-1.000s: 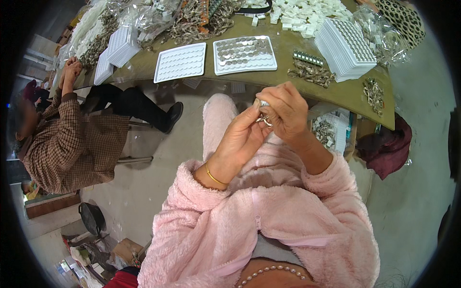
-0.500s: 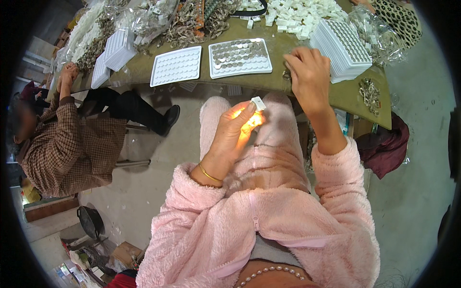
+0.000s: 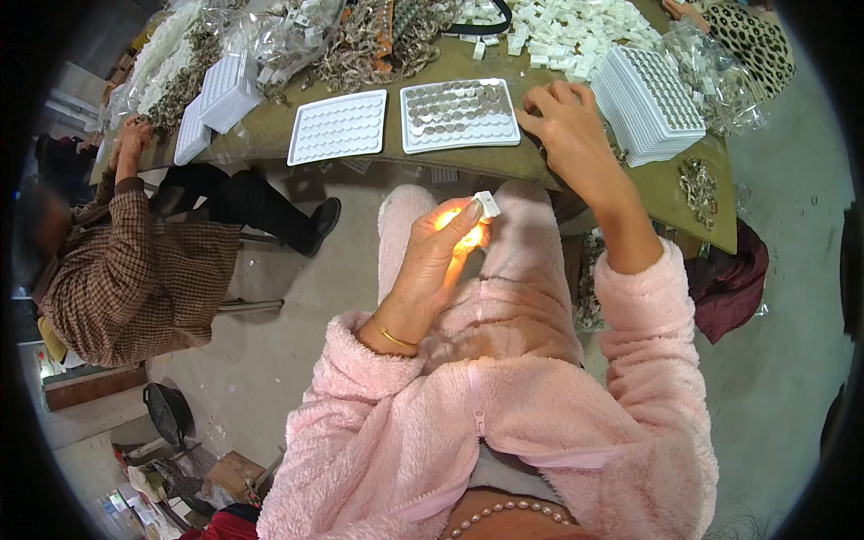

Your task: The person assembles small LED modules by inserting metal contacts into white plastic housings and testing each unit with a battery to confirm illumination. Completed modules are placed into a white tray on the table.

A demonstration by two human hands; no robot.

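Olive-green cloth covers the table that curves across the top of the frame, with grey floor falling away at the right. Near the centre, the left hand pinches a small white block between thumb and fingers, above the wearer's lap. Warm orange light glows through those fingers, as it did half a second ago; one second ago both hands met around the piece and I saw only metal beneath it.

Over at the upper right of centre, the right hand sits over the table with its fingers bent. I cannot tell whether they grasp anything. Since the last frame its fingertips have come leftward, right up to the rim of the white tray bearing rows of silver discs; whether they touch it, I can't make out.

Just left of that tray lies a second tray with round hollows, and cloth shows in the strip between them. Right of the hand a tall stack of trays hems it in. Both flat trays lie near the table's front edge, and beyond that edge the left hand has free air around it. Loose metal pieces lie by the right corner, white blocks heap along the top, and a seated person in a checked coat fills the left.
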